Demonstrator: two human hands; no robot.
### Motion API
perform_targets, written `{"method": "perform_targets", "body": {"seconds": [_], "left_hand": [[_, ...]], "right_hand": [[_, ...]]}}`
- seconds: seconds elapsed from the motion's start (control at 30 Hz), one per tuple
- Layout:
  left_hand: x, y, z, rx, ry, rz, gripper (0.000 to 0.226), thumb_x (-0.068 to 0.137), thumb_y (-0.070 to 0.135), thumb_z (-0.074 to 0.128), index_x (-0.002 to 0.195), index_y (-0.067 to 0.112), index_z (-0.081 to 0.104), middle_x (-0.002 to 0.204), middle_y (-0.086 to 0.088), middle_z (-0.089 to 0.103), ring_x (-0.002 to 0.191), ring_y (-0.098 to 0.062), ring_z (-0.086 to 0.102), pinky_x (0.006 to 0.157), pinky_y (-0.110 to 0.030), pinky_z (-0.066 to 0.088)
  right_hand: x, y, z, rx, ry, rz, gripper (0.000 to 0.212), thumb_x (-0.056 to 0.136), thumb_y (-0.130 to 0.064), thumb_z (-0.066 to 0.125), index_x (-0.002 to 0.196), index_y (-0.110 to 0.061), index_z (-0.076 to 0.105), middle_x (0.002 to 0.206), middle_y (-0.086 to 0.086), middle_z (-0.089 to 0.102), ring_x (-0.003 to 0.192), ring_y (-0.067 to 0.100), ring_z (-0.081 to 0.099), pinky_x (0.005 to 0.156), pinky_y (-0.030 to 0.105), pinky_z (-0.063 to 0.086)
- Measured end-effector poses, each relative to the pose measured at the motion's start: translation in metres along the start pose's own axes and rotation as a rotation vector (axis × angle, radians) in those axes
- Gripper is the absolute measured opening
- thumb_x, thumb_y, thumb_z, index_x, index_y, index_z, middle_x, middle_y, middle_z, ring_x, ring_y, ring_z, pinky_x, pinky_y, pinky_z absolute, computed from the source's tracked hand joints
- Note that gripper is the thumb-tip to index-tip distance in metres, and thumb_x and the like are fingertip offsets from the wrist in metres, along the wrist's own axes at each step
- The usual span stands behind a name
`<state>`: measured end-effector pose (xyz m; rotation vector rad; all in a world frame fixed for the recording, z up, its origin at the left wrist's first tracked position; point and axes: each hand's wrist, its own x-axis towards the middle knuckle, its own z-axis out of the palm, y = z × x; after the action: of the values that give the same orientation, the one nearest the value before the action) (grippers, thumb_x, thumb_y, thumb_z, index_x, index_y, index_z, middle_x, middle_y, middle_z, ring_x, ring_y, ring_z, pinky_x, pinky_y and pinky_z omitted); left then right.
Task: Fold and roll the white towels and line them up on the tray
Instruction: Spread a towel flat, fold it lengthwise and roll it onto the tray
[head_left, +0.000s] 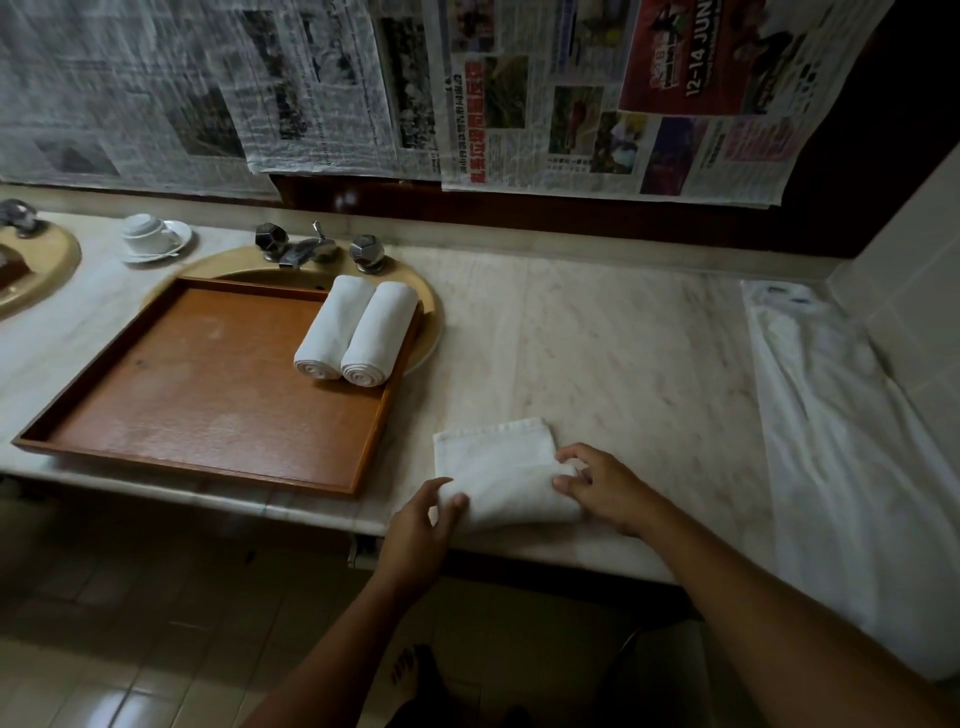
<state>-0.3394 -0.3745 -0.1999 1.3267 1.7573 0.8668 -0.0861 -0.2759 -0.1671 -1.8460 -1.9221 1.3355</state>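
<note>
A folded white towel (498, 467) lies on the marble counter near its front edge, its near end curled up into the start of a roll. My left hand (423, 525) holds the roll's left end between thumb and fingers. My right hand (605, 488) has its fingertips curled on the roll's right end. Two rolled white towels (356, 330) lie side by side at the right end of the brown wooden tray (208, 395), which sits over a sink.
A large white cloth (841, 441) is spread along the counter's right side by the tiled wall. Behind the tray stands a tap with two knobs (317, 249). A cup on a saucer (153, 236) sits at the back left. Newspapers cover the wall.
</note>
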Motion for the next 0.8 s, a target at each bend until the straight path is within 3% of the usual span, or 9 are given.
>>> {"method": "perform_targets", "body": {"seconds": [0.1,0.17,0.3,0.37,0.47,0.57,0.67,0.73,0.8], "left_hand": [[0.013,0.002,-0.004,0.024,0.000,-0.040,0.049,0.093,0.055,0.057,0.128,0.021,0.060,0.118,-0.001,0.066,0.109,-0.018,0.063,0.084,-0.034,0.054],[0.016,0.006,-0.007,0.021,0.024,-0.057,0.042,0.091,0.053,0.062,0.126,0.030,0.056,0.114,0.005,0.061,0.103,-0.013,0.061,0.081,-0.035,0.056],[0.008,0.009,0.001,0.325,0.210,0.257,0.019,0.093,0.046,0.059,0.108,0.035,0.062,0.112,0.015,0.060,0.097,-0.007,0.055,0.077,-0.038,0.053],[0.001,0.008,0.003,0.419,0.234,0.359,0.024,0.096,0.044,0.053,0.110,0.030,0.066,0.113,0.009,0.067,0.095,-0.013,0.062,0.076,-0.041,0.055],[-0.011,-0.002,0.000,0.532,0.161,0.393,0.041,0.098,0.051,0.046,0.134,0.032,0.054,0.138,0.006,0.060,0.098,-0.015,0.067,0.081,-0.040,0.056],[-0.021,-0.006,-0.001,0.408,0.090,0.296,0.056,0.094,0.050,0.056,0.146,0.033,0.045,0.150,0.014,0.045,0.097,-0.006,0.066,0.083,-0.035,0.058],[-0.021,-0.002,0.001,0.200,0.087,0.200,0.055,0.091,0.050,0.059,0.143,0.032,0.050,0.139,0.020,0.050,0.116,0.001,0.055,0.092,-0.022,0.050],[-0.017,-0.002,-0.002,0.104,0.046,0.116,0.054,0.090,0.058,0.056,0.138,0.036,0.052,0.127,0.014,0.060,0.103,-0.002,0.062,0.081,-0.021,0.051],[-0.012,-0.004,-0.005,0.053,0.007,0.051,0.055,0.087,0.071,0.051,0.133,0.040,0.052,0.113,0.006,0.067,0.088,-0.009,0.066,0.071,-0.029,0.055]], "right_hand": [[0.004,-0.010,-0.004,-0.142,0.031,0.046,0.032,0.090,-0.054,0.061,0.117,-0.041,0.050,0.118,-0.004,0.058,0.114,0.023,0.056,0.103,0.043,0.037],[0.003,-0.014,-0.004,-0.267,0.160,0.028,0.029,0.088,-0.057,0.060,0.109,-0.041,0.049,0.111,-0.010,0.059,0.111,0.021,0.051,0.094,0.038,0.033],[-0.008,-0.013,0.011,-0.451,0.406,-0.236,0.010,0.093,-0.045,0.058,0.095,-0.035,0.058,0.111,-0.018,0.058,0.105,0.017,0.042,0.079,0.033,0.021],[-0.014,-0.001,0.023,-0.417,0.441,-0.334,0.017,0.096,-0.038,0.055,0.107,-0.032,0.067,0.120,-0.017,0.062,0.105,0.018,0.046,0.079,0.032,0.021],[-0.021,0.020,0.026,-0.263,0.303,-0.268,0.044,0.093,-0.039,0.060,0.136,-0.036,0.054,0.139,-0.007,0.051,0.121,0.019,0.045,0.099,0.034,0.029],[-0.027,0.024,0.025,-0.175,0.178,-0.187,0.055,0.089,-0.039,0.068,0.140,-0.044,0.045,0.135,-0.006,0.046,0.120,0.015,0.043,0.109,0.034,0.029],[-0.020,0.019,0.020,-0.027,0.142,-0.110,0.045,0.087,-0.044,0.070,0.128,-0.050,0.053,0.111,-0.002,0.051,0.102,0.018,0.054,0.100,0.035,0.044],[-0.014,0.014,0.014,-0.002,0.094,-0.127,0.041,0.083,-0.049,0.069,0.123,-0.046,0.058,0.110,-0.001,0.061,0.100,0.017,0.059,0.095,0.038,0.049],[-0.008,0.006,0.010,0.030,0.034,-0.122,0.037,0.085,-0.046,0.069,0.120,-0.040,0.060,0.121,-0.002,0.063,0.111,0.015,0.059,0.098,0.041,0.049]]}}
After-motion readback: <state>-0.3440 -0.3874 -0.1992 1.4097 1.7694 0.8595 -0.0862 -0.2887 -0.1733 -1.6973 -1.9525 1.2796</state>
